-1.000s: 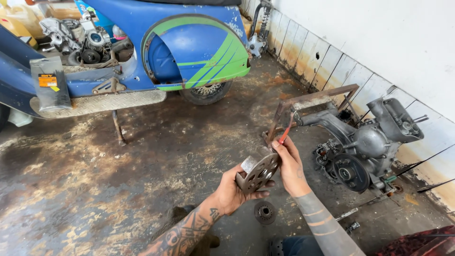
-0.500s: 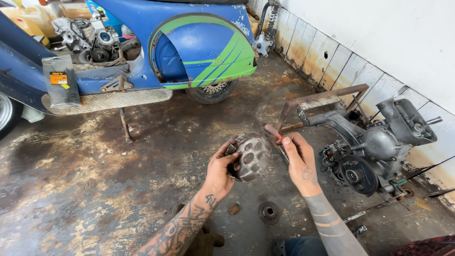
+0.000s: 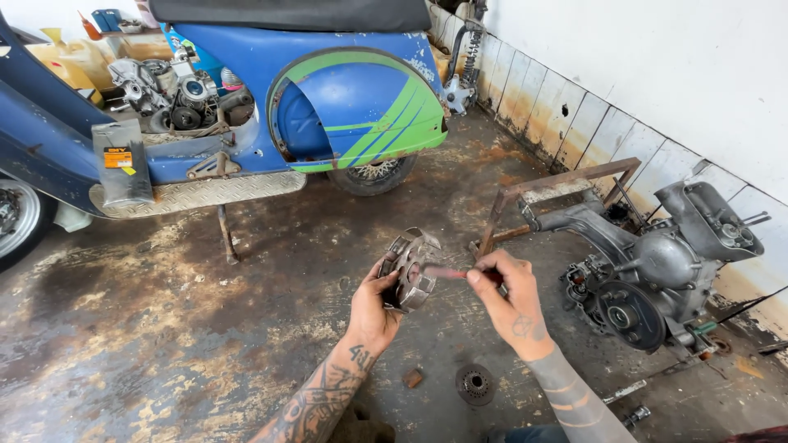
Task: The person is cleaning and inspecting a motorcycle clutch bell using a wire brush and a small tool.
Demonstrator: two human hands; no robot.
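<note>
Left hand (image 3: 371, 305) clamps the clutch assembly (image 3: 410, 268) at frame centre; right hand (image 3: 510, 297) pinches a red-handled tool (image 3: 447, 272) against it. Risk: tool slipping, or assembly dropping to the floor (image 3: 164, 328).

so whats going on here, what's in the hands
A person crouches on a stained workshop floor. The left hand holds a round metal clutch part up at an angle, and the right hand pokes at its face with a thin red-handled tool. A removed engine sits to the right by the wall, a small round part lies on the floor below the hands, and a blue and green scooter stands behind.
</note>
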